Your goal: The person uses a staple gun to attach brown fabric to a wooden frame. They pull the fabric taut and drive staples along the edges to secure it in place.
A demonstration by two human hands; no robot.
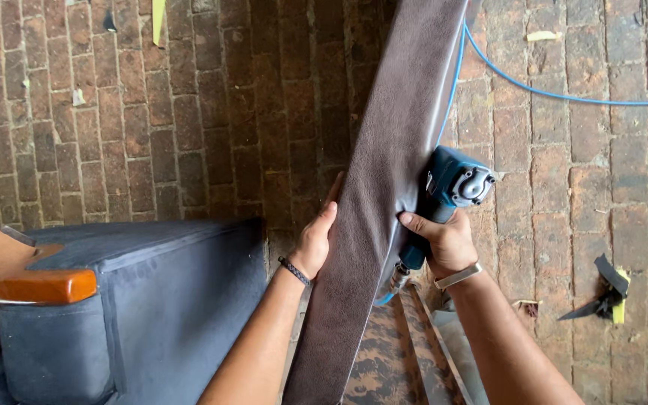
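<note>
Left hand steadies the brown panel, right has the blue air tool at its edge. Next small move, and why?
Probably slide the blue air tool a little along the edge of the brown covered panel. The right hand holds it there with the thumb on the covering, and the left hand braces the other edge.

An upholstery workshop, set on a worn red brick floor [189,112]. A blue air hose [564,94] trails across the bricks to a blue pneumatic stapler [451,187]. A long panel covered in brown leatherette [384,187] stands beside a grey upholstered sofa [159,292] with a wooden armrest [39,286]. Foam and fabric offcuts [609,289] litter the ground.
</note>
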